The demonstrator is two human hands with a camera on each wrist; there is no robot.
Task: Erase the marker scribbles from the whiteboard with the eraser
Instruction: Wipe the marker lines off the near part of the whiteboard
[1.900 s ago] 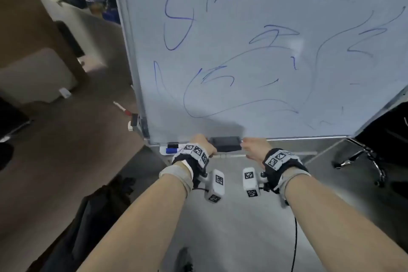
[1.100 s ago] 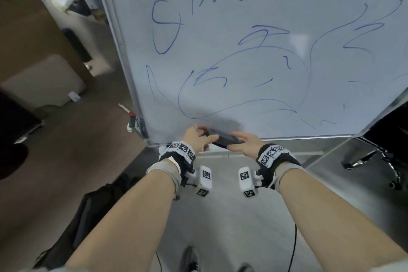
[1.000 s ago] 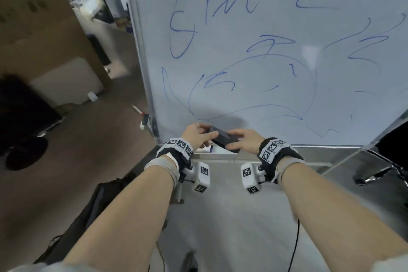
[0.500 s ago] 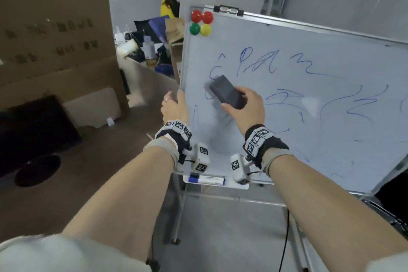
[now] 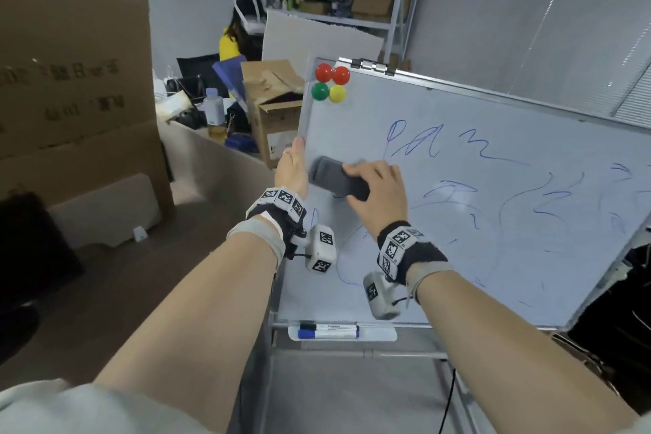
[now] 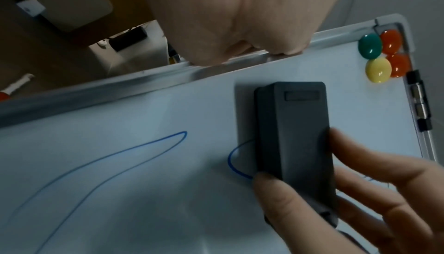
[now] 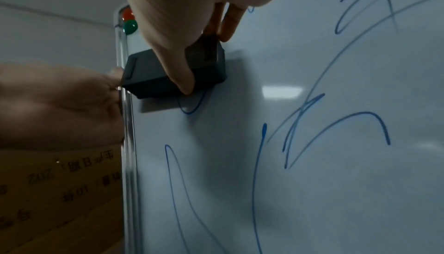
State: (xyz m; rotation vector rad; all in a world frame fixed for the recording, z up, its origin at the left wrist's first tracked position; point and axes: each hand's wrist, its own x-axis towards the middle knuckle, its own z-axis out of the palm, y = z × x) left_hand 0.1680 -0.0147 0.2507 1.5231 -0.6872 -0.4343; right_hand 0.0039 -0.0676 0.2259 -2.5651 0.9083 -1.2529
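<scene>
- Head view: right hand [image 5: 378, 195] grips the dark eraser [image 5: 336, 181], thumb and fingers curled round its sides, pressing it flat on the whiteboard [image 5: 475, 257] near the upper left corner.
- Left hand [image 5: 292, 169] grips the board's left edge.
- Blue scribbles [image 5: 454, 194] cover the board.

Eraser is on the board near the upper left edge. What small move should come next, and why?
Probably a short downward-right stroke: the right hand holds the eraser flat on the whiteboard, and a blue loop still shows just below it. The left hand grips the board's left edge, so it looks braced.
</scene>
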